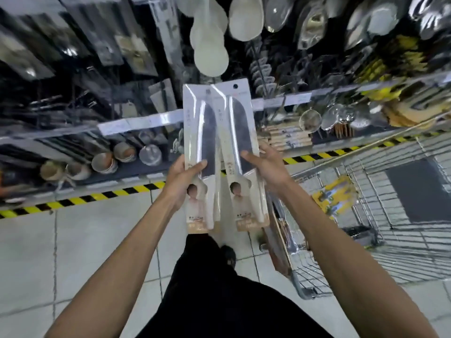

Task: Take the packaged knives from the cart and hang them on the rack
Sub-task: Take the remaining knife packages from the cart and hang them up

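The left packaged knife (199, 142) is gripped low on its card by the left hand (181, 181), thumb laid across the front and fingers curled behind. The right packaged knife (240, 140) is gripped the same way by the right hand (266, 167). Both packs are held upright side by side in front of the rack (146, 121), their inner edges overlapping. A dark blade under clear plastic is shown in each, with a pale handle below. A portrait and lines of small print are carried on each card, but the print is too blurred to be read. A round hanging hole (235, 86) is seen at the top of the right pack.

Beyond the packs, white ladles (210, 45) are hung from the rack, with metal strainers (310, 119) to the right and stacked bowls (105, 162) on a lower shelf. The labels on the shelf edge cannot be read. Yellow-black tape (97, 196) is laid along the tiled floor. To the right a wire cart (366, 252) is stood, and a yellow pack (334, 198) is held in it.
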